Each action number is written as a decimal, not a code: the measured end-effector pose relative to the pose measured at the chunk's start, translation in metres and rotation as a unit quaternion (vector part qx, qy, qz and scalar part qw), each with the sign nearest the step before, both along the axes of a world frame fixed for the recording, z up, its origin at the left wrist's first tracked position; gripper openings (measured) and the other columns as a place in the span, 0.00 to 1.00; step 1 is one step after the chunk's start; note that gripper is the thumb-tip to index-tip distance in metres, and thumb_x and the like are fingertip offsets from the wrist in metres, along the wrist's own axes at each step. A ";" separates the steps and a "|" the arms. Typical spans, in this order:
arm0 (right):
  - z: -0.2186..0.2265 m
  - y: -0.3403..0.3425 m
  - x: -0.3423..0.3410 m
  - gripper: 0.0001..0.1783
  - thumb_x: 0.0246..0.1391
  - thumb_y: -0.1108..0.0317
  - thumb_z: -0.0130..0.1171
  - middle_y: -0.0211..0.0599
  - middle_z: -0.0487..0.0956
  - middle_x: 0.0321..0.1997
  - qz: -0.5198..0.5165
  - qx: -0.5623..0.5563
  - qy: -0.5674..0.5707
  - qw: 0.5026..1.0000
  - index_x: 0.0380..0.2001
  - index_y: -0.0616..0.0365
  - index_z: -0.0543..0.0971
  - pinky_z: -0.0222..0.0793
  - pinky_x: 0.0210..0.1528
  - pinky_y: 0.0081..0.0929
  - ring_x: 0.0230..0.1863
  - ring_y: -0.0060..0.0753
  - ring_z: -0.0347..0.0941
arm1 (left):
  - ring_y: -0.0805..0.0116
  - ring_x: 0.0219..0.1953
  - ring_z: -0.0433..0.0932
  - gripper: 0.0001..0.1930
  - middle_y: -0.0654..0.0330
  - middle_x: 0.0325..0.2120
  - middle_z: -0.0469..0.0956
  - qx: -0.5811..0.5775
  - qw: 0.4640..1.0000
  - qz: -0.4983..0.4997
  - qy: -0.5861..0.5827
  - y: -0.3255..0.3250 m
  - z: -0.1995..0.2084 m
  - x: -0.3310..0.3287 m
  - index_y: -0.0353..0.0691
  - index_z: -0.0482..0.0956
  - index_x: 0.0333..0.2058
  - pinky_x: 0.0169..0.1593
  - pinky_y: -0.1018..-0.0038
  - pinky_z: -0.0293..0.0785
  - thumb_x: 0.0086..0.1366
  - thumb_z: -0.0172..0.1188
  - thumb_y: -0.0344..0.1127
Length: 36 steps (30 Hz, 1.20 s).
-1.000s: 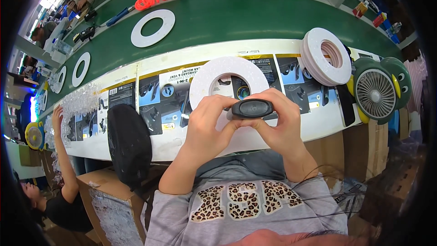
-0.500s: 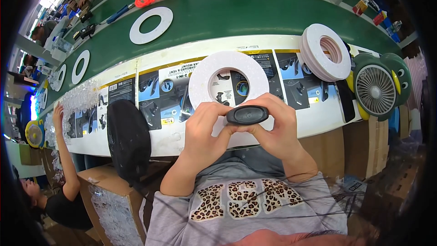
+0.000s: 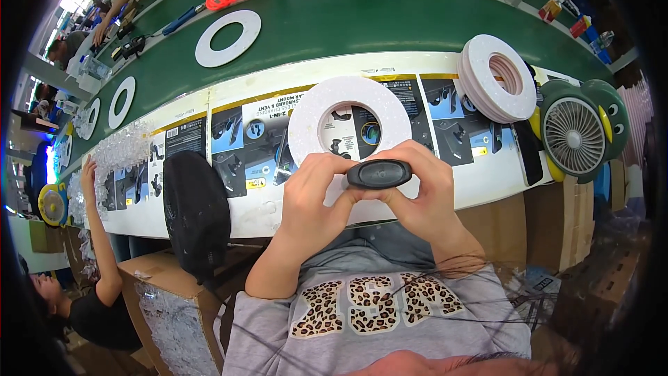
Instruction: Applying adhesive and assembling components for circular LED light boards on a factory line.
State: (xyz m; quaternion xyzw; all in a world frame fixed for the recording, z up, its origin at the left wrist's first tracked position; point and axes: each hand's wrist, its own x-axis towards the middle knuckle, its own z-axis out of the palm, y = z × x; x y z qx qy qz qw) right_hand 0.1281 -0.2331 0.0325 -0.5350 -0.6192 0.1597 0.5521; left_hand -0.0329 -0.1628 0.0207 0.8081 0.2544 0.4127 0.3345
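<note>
Your head camera, the left of two worn side by side, looks steeply down and forward over the white worktable [image 3: 480, 184]. Its wide fisheye view bends straight edges toward a dark rim. Your grey shirt [image 3: 410, 338] fills the near edge; your left hand [image 3: 313, 195] and right hand [image 3: 428, 191] sit close to the lens, near mid-frame. Coverage extends far across the green conveyor belt [image 3: 390, 24], left to a co-worker's arm [image 3: 101, 251] and right to a green fan [image 3: 574, 136].

Bright light glares upper left; edges bow.
</note>
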 end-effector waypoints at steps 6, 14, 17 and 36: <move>0.006 0.005 -0.006 0.19 0.39 0.73 0.72 0.40 0.81 0.34 0.029 0.002 0.018 0.999 0.38 0.62 0.79 0.74 0.36 0.29 0.34 0.40 0.79 | 0.55 0.34 0.78 0.18 0.55 0.30 0.79 -0.009 1.000 -0.003 -0.003 0.002 0.006 -0.011 0.36 0.78 0.35 0.37 0.67 0.73 0.42 0.69 0.20; -0.002 0.014 -0.011 0.19 0.38 0.75 0.72 0.40 0.81 0.35 0.034 0.000 0.019 0.999 0.38 0.62 0.79 0.73 0.37 0.28 0.35 0.39 0.79 | 0.57 0.32 0.76 0.16 0.56 0.28 0.78 -0.001 0.999 0.034 0.004 0.005 0.002 -0.015 0.37 0.78 0.33 0.36 0.68 0.70 0.42 0.69 0.20; -0.003 0.015 -0.012 0.19 0.39 0.74 0.72 0.40 0.81 0.33 0.027 0.008 0.015 0.999 0.37 0.61 0.79 0.74 0.35 0.30 0.34 0.41 0.79 | 0.57 0.31 0.76 0.16 0.57 0.28 0.78 -0.001 0.999 0.037 0.003 0.005 0.000 -0.015 0.37 0.77 0.33 0.36 0.69 0.70 0.42 0.68 0.20; 0.004 0.009 0.006 0.20 0.38 0.75 0.73 0.40 0.80 0.37 0.030 0.002 0.045 0.999 0.38 0.64 0.79 0.72 0.39 0.26 0.38 0.33 0.78 | 0.56 0.33 0.77 0.17 0.57 0.29 0.79 0.025 0.999 0.010 0.019 0.008 0.017 -0.001 0.37 0.78 0.35 0.38 0.67 0.71 0.43 0.70 0.23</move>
